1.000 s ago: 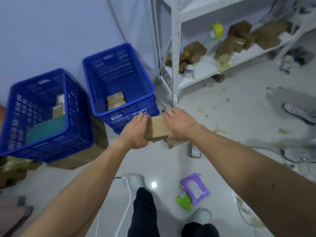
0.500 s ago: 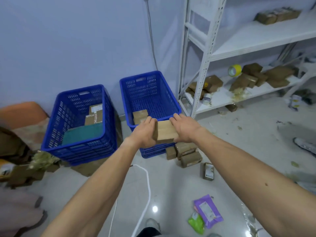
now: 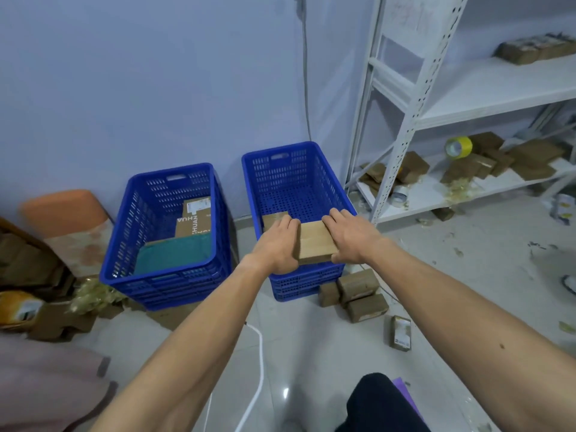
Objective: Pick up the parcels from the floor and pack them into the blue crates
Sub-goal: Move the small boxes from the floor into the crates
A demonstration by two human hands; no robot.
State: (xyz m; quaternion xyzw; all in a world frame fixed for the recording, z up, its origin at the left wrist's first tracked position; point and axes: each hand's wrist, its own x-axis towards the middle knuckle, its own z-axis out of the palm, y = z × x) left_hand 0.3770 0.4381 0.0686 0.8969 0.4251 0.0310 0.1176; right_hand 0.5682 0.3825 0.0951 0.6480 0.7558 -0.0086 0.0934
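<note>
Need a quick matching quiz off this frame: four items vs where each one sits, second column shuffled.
1 held parcel
2 yellow tape roll
3 teal packet
4 parcel pile

A on the white shelf
B in the left crate
C on the floor beside the right crate
D between left hand and right hand

Pairs: 1-D, 2-A, 3-B, 4-C

Single wide-angle head view, forward and down, close above both forearms [image 3: 202,322], toward the blue crates [image 3: 280,182].
</note>
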